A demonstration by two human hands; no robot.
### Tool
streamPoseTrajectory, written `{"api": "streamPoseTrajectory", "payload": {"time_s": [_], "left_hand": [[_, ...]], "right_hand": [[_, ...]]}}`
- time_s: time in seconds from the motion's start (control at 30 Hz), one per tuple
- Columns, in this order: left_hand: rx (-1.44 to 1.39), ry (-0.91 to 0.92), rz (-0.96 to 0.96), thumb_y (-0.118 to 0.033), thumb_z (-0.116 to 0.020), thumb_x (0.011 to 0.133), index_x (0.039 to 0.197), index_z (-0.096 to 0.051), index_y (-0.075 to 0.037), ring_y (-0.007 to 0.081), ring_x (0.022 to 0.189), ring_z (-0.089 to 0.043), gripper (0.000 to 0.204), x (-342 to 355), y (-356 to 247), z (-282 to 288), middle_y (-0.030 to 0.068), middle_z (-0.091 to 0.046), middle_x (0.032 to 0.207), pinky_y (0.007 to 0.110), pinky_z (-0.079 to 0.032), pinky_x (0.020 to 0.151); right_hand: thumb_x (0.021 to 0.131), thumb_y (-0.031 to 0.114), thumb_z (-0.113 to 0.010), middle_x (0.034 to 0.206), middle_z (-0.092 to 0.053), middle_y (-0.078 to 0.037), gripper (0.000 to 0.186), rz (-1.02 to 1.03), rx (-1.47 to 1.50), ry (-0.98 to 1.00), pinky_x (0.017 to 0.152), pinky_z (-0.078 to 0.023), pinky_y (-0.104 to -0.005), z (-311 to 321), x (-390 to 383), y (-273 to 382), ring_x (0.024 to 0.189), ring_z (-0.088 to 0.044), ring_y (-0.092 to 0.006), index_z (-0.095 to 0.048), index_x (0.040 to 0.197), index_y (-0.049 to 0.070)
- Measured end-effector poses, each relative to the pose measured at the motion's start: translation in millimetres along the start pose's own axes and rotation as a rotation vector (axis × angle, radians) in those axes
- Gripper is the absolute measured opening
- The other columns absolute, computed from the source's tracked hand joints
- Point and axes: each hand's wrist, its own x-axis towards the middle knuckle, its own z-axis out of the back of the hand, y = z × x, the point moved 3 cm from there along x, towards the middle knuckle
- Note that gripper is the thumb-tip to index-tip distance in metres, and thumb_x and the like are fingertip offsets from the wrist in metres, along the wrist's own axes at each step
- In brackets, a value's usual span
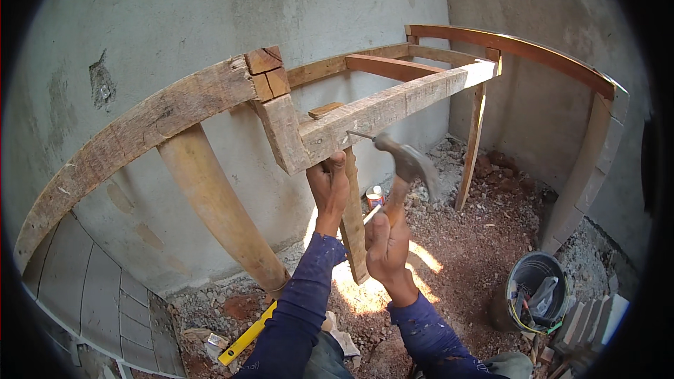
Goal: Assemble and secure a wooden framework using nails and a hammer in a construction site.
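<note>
right hand [387,256] clenched round the claw hammer [409,160], head blurred, in front of the front rail [414,100]. nail [359,134] juts from the rail's face; can't tell if hammer touches it. left hand [330,184] up against rail's underside, beside the batten [353,221]; can't tell how far those fingers close. risks: off-centre hit could bend the nail; low glance could catch my left thumb; nailing near the rail's end might split it. rail rough-sawn, square-edged; batten flat, narrow; post [217,200] left of rail rounded, tan.
</note>
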Motion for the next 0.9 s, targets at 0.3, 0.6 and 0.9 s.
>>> {"api": "streamPoseTrajectory", "payload": {"time_s": [0.3,0.6,0.9], "left_hand": [[-0.001,-0.031,-0.042,-0.078,-0.056,0.077,0.097,-0.060,0.004,0.0151,0.060,-0.062,0.084,6.6,20.4,5.2,0.0091,-0.063,0.073,0.029,-0.053,0.054],[-0.062,-0.012,0.001,-0.077,-0.058,0.077,0.098,-0.059,0.003,0.0156,0.060,-0.063,0.083,1.5,-1.3,-0.4,0.0092,-0.062,0.073,0.029,-0.054,0.054],[-0.059,0.005,0.044,-0.076,-0.058,0.077,0.099,-0.057,0.003,0.0155,0.059,-0.063,0.083,-4.4,-5.3,-2.4,0.0099,-0.063,0.074,0.029,-0.054,0.055]], "right_hand": [[0.103,0.041,-0.044,0.058,-0.031,0.000,0.037,0.198,0.273,-0.174,0.038,-0.029,-0.0233,6.7,-0.2,54.9,0.045,-0.028,-0.0054,-0.030,0.086,0.011],[0.104,0.042,-0.042,0.058,-0.033,0.002,0.035,0.092,0.093,-0.103,0.036,-0.025,-0.0216,20.3,-3.2,45.9,0.043,-0.028,-0.0057,-0.036,0.092,0.010],[0.104,0.042,-0.043,0.058,-0.029,0.004,0.035,0.071,-0.271,-0.012,0.035,-0.021,-0.0231,12.2,7.0,-4.1,0.042,-0.024,-0.0050,-0.035,0.090,0.011]]}}
